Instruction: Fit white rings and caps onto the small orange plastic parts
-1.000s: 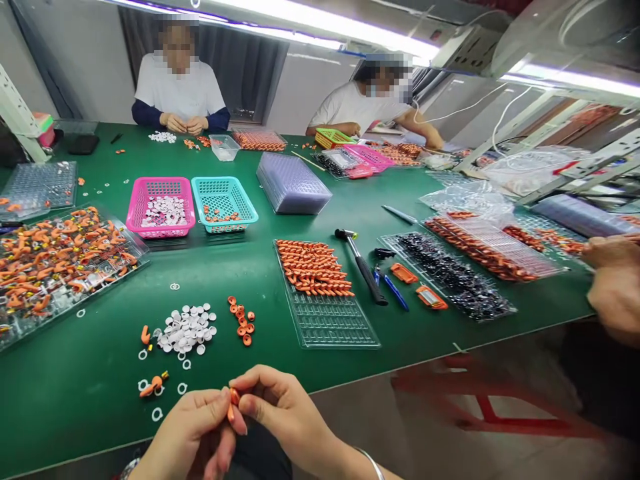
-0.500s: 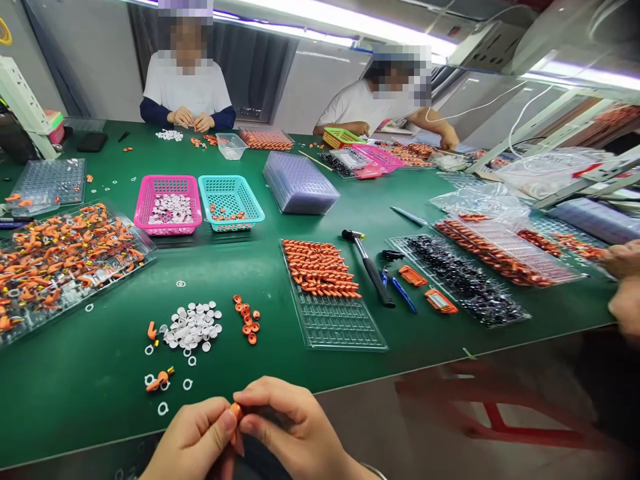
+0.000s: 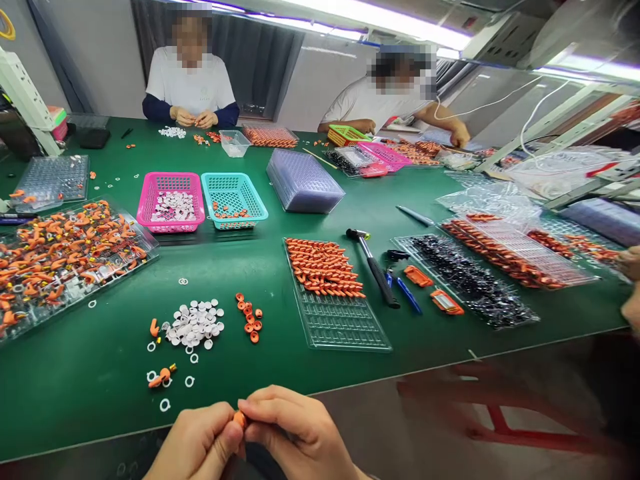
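Observation:
At the table's near edge, my left hand pinches a small orange plastic part between thumb and fingers. Opposite it, the thumb and index finger of my right hand close on the same part, and fingertips cover much of it. Just beyond my hands lies a pile of white round discs. Several orange cup-shaped caps lie to its right. Nearer me on the left are two orange hook-shaped pieces with yellow ends, one of them the lower piece, among loose white rings.
A tray of orange pieces, a hammer, blue-handled pliers and a tray of black parts stand right. Pink basket and turquoise basket sit beyond. A heaped tray is left. Co-workers sit opposite; another's hand shows right.
Both my hands have shifted slightly down with the orange part between them, and less of the part shows below the fingers. The whole view has moved a little.

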The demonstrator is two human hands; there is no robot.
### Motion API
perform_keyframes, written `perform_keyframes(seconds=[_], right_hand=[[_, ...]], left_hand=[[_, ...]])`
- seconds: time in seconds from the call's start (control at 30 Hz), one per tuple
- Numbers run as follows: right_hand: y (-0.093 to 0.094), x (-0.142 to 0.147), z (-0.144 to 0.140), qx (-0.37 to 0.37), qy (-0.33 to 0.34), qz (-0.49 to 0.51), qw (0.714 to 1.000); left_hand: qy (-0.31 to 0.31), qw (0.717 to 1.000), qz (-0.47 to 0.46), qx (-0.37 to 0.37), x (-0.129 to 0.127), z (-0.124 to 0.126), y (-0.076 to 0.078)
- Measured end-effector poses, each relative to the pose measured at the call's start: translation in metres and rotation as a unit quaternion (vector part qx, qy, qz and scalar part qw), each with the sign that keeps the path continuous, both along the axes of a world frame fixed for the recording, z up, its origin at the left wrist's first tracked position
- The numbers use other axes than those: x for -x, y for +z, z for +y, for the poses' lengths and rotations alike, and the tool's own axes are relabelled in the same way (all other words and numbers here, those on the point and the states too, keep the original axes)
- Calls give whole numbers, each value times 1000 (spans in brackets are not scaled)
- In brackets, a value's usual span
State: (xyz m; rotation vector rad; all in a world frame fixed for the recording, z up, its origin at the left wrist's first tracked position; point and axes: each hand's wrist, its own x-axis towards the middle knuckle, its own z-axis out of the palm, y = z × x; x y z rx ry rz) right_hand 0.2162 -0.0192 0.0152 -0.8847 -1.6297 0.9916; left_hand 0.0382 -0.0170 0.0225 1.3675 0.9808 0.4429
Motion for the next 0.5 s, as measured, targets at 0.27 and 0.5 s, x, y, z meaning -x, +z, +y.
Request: perform_keyframes(seconds=[0.27,0.5], right_hand=[[-2,-1,-5,-55,10,-22,998],[0,-2,-6,-74,2,-34,997]], left_hand=[[-22,999,21,26,1,5,18],[-33,996,33,-74,6,0,7]])
